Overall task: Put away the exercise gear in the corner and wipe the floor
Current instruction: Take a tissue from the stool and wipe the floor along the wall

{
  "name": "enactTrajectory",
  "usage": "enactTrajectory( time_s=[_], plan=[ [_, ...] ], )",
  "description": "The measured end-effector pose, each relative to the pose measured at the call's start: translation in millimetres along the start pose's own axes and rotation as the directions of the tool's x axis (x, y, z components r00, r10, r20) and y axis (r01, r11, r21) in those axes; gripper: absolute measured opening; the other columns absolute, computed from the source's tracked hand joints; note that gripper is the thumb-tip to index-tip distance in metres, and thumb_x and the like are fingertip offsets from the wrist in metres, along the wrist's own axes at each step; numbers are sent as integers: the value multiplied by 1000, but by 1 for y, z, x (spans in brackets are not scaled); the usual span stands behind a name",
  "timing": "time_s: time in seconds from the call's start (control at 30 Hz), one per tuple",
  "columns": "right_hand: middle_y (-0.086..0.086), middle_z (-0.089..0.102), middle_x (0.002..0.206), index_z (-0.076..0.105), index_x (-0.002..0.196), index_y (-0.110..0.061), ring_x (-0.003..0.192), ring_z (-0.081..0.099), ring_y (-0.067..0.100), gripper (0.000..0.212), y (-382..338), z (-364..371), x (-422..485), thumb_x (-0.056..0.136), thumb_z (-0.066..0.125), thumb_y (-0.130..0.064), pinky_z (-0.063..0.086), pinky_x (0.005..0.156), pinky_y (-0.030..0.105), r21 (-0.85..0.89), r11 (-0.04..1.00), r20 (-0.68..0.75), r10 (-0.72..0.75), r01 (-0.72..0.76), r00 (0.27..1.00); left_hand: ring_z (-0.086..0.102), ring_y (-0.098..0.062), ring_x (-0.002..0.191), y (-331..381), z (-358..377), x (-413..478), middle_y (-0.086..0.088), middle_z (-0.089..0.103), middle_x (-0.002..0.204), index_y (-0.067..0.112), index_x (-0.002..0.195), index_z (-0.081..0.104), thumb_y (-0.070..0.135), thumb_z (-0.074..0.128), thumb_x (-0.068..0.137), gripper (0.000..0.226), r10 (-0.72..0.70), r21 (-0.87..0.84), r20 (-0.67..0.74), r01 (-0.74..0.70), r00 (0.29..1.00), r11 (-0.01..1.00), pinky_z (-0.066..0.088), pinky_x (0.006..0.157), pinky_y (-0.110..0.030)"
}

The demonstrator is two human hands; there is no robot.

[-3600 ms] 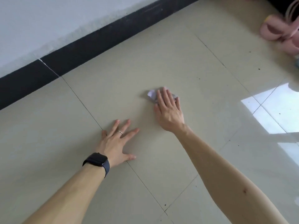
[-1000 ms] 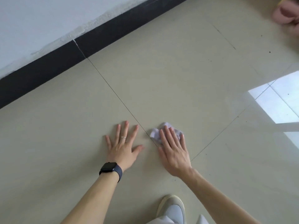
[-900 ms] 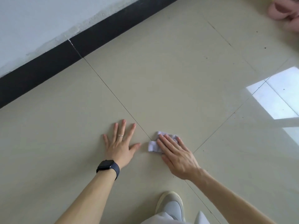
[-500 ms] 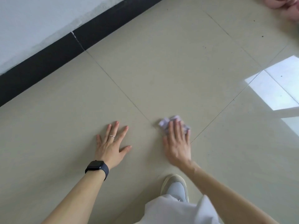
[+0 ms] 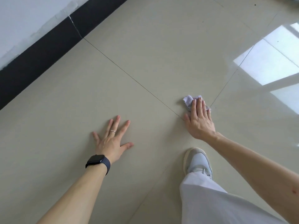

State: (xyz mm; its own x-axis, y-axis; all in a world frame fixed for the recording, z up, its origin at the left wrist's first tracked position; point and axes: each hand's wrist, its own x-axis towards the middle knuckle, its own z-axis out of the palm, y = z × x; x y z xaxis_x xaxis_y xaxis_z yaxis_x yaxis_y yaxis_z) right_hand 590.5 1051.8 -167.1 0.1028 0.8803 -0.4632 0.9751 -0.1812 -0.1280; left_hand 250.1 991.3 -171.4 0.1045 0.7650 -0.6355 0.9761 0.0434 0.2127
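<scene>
A small crumpled pale-lilac cloth lies on the beige tiled floor where several tile seams meet. My right hand presses flat on it with straight fingers, covering most of it. My left hand is spread flat on the floor to the left, fingers apart, with a ring on one finger and a dark watch on the wrist. It holds nothing. No exercise gear shows in this view.
A black skirting board under a white wall runs along the upper left. My pale sneaker and white trouser leg stand just behind my right hand. Bright window glare lies on the tiles at the right.
My right hand has slid the cloth to the right, away from my left hand. My foot and trouser leg have come further into view. The pink items at the upper right have left the frame.
</scene>
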Motion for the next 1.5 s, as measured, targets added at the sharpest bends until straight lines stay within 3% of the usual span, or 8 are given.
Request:
enactTrajectory(
  time_s=[0.37,0.63,0.87,1.13,1.23,1.37,1.43,1.5],
  plan=[
    [-3,-27,161,-17,156,-20,147,-27,12,71,-82,55,-116,103,19,-51,-5,124,40,-161,833,263,-481,529,836,-21,-4,148,-36,8,1,23,-37,152,59,145,-17,82,12,84,71,174,108,-181,-156,968,982,-6,115,-65],
    [3,-23,164,-12,157,-17,150,-21,16,73,-132,58,-61,101,16,-55,-6,123,45,188,966,14,175,-175,984,-10,-13,152,-163,-2,3,16,-19,162,55,150,-8,77,3,83,71,-39,33,-390,56,920,998,0,117,-62],
    [-12,-20,162,-7,158,-26,148,-21,3,63,-173,79,-93,103,10,-51,-4,124,37,-103,874,24,-476,476,879,-7,-15,153,-227,-8,-6,11,-16,163,49,153,-4,82,4,80,80,-139,-52,-420,129,897,990,0,117,-59],
    [6,-12,166,-6,158,-16,152,-13,19,71,-175,32,1,102,18,-52,-5,122,49,341,864,-52,409,-369,911,1,-16,153,-247,-9,-4,8,-5,166,51,153,2,82,14,83,78,-171,-71,-490,157,855,985,4,117,-59],
    [0,-14,165,-2,159,-22,152,-12,16,68,-227,70,-31,102,19,-53,-6,122,44,107,993,-179,-37,56,983,2,-15,153,-246,-11,-3,9,-4,166,53,152,3,82,17,83,77,-173,-77,-494,155,852,985,3,117,-58],
    [-1,6,167,18,158,-20,153,2,15,62,-244,92,-67,103,29,-48,8,124,43,-164,687,5,-717,708,697,-1,-13,153,-245,-10,-5,12,-8,165,54,152,2,82,17,82,77,-186,-91,-484,161,855,983,2,118,-57],
    [-2,15,165,24,157,-21,152,14,15,59,-224,74,-29,104,30,-45,16,123,42,-225,620,2,-771,752,636,1,-14,153,-246,-10,-5,13,-8,166,54,152,4,81,20,82,77,-183,-93,-490,157,852,983,4,119,-57],
    [-2,15,166,22,157,-22,152,13,15,58,-204,49,17,103,21,-45,17,122,44,-183,805,-115,-588,564,801,3,-14,153,-246,-10,-5,13,-7,166,54,152,5,81,22,82,77,-184,-97,-492,157,851,983,5,119,-58]
  ],
)
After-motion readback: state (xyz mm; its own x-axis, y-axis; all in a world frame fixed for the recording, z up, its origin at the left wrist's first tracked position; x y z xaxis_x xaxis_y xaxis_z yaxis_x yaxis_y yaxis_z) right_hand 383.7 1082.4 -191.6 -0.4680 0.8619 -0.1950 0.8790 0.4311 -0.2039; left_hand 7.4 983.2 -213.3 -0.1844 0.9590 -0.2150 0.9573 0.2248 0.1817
